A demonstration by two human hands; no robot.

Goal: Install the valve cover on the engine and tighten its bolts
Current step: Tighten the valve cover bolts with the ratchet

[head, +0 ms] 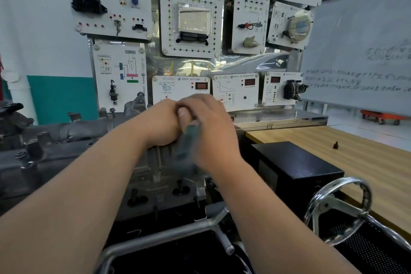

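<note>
Training panels (191,20) cover the wall behind a wooden bench (355,162) (one bolt (335,145) lies there). Over the engine (155,169) the hands meet: the right hand (211,131) grips a blurred green tool (186,140); what the left hand (164,122) holds is unclear.

The engine (73,131) is dull grey cast metal, rough and matt. The desk (367,162) top shows pale wood grain, smooth and matt. The box (295,160) is matt black. The handwheel (338,209) is glossy chromed metal, the tube frame (169,233) duller grey metal. The wall panels (191,20) look like smooth white plastic. The tool handle (186,140) is too blurred to judge.
</note>
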